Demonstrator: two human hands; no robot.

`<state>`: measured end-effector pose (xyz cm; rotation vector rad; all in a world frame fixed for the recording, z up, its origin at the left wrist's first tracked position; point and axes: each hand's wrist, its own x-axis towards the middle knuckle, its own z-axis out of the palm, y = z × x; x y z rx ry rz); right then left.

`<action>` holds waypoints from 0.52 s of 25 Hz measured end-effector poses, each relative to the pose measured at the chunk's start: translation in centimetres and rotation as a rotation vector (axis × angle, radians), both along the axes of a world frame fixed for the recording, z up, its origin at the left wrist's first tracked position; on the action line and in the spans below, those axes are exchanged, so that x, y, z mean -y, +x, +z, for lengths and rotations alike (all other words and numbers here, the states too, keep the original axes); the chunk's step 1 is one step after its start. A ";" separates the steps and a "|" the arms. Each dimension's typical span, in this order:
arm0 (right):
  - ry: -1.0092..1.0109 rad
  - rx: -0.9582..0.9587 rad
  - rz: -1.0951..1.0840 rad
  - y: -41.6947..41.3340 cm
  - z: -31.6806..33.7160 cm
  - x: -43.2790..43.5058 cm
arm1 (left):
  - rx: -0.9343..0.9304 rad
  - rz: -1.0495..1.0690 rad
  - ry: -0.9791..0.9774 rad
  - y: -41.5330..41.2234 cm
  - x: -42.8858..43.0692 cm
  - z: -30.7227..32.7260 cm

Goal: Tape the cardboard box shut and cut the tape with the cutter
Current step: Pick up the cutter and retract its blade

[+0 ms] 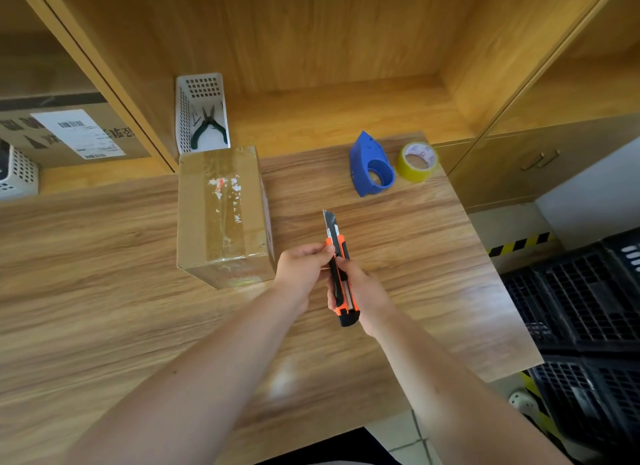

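Observation:
A closed cardboard box (221,211) stands on the wooden table (104,291), with shiny tape running along its top seam. Just right of the box, both hands hold an orange and black cutter (341,277) above the table, its blade out and pointing away from me. My right hand (363,291) grips the handle. My left hand (304,270) pinches the cutter's upper body near the slider. A blue tape dispenser (370,166) and a yellow roll of tape (417,162) lie at the far right of the table.
A white perforated basket (201,112) with pliers stands behind the box. Wooden shelving rises behind the table, with a labelled carton (69,132) on the left shelf. Black plastic crates (588,308) stack on the floor to the right.

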<state>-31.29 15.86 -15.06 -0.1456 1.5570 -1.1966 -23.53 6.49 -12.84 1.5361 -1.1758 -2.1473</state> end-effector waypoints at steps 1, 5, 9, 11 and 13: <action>-0.018 -0.001 -0.001 -0.4 0.1 0.1 | 0.000 0.005 -0.003 -0.4 0.2 0.2; -0.019 0.013 0.031 -2.2 0.5 0.6 | 0.017 0.058 -0.007 -2.0 1.1 0.8; -0.046 0.061 0.055 -3.6 0.8 1.5 | 0.040 0.124 -0.005 -3.5 2.0 1.0; -0.080 0.094 0.053 -4.2 0.8 2.0 | 0.054 0.139 -0.015 -4.1 2.6 1.0; -0.107 0.117 0.054 -4.8 0.8 2.4 | 0.058 0.144 -0.013 -4.7 3.1 1.1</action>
